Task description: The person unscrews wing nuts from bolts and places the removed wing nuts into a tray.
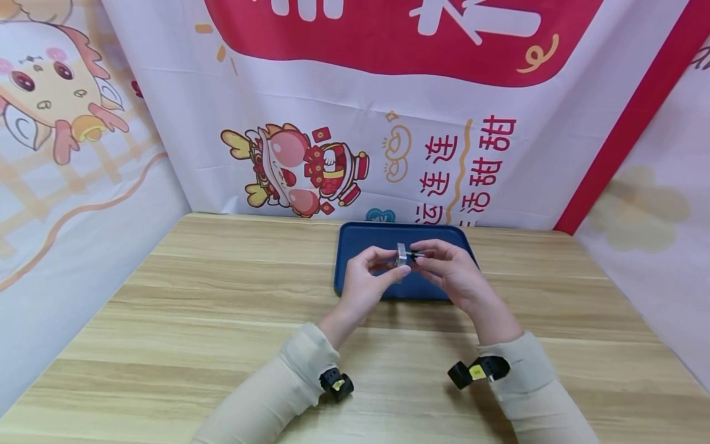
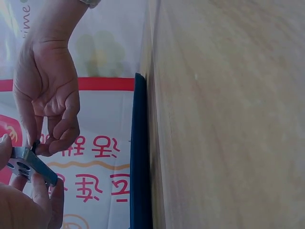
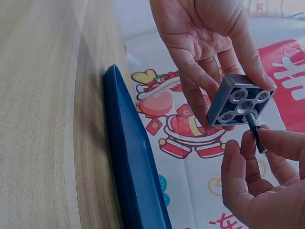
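Note:
Over the blue tray (image 1: 407, 291) both hands meet at a small square metal block. My left hand (image 1: 367, 277) grips the metal block (image 3: 242, 101) by its edges, between thumb and fingers. In the right wrist view the block's hollow side shows several round holes. The thumb and fingertips of my right hand (image 1: 450, 271) pinch a thin bolt (image 3: 252, 125), threaded at one end and dark toward the other. Its threaded end is right at a hole near one corner of the block. From the left wrist view, the right hand (image 2: 47, 90) hides most of the bolt.
Beneath the hands, the tray lies on a wood-grain table (image 1: 222, 296), close to its back edge. A printed cloth (image 1: 344, 98) with a cartoon figure hangs behind it. Black wrist cameras (image 1: 336, 385) are strapped over both beige sleeves (image 1: 266, 394).

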Demonstrator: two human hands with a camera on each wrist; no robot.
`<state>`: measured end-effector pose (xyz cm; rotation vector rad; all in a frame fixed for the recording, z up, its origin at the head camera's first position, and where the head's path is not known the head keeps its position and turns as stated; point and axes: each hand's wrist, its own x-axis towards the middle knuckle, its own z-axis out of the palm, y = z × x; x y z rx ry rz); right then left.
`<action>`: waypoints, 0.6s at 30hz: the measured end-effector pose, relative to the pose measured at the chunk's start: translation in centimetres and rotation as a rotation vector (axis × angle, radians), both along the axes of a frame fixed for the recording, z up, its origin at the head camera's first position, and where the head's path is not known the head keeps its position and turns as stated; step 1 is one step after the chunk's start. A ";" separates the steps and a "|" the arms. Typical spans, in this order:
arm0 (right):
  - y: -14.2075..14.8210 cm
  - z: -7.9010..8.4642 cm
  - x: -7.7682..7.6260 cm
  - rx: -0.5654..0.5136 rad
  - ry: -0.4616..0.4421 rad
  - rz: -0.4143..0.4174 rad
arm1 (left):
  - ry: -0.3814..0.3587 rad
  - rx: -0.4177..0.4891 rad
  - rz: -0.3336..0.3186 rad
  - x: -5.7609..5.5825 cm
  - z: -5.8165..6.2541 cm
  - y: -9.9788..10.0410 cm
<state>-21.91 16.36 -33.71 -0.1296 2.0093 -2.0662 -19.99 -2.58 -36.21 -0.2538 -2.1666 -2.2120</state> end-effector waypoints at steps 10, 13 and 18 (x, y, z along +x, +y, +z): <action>-0.1 0.1 0.0 0.035 0.026 -0.033 | 0.007 0.008 -0.004 0.0 0.0 0.0; 0.2 0.3 0.0 0.028 0.019 -0.073 | 0.008 0.015 -0.001 0.0 0.1 0.0; 0.6 0.8 0.0 0.011 -0.041 -0.077 | -0.004 0.013 0.004 0.0 0.1 0.1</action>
